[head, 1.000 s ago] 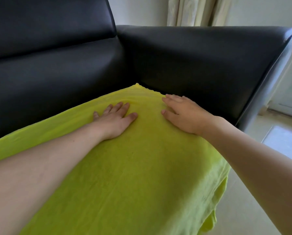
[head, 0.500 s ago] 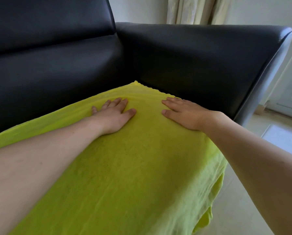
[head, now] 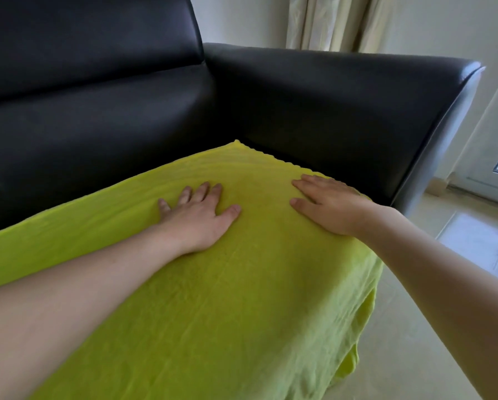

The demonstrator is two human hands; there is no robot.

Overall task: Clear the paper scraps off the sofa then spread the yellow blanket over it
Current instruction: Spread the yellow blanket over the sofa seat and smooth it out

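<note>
Blanket point(head: 242, 298) covers the sofa point(head: 328, 111) seat, front edge hanging over. Left hand point(head: 197, 216) and right hand point(head: 330, 204) both lie flat on it, fingers straight. Seat underneath hidden; blanket cut off at left.

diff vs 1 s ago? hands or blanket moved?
Barely anything changed. The left hand and right hand lie flat on the yellow blanket as before, gripping nothing. Blanket corner stays by the sofa armrest; only the view shifted slightly.
</note>
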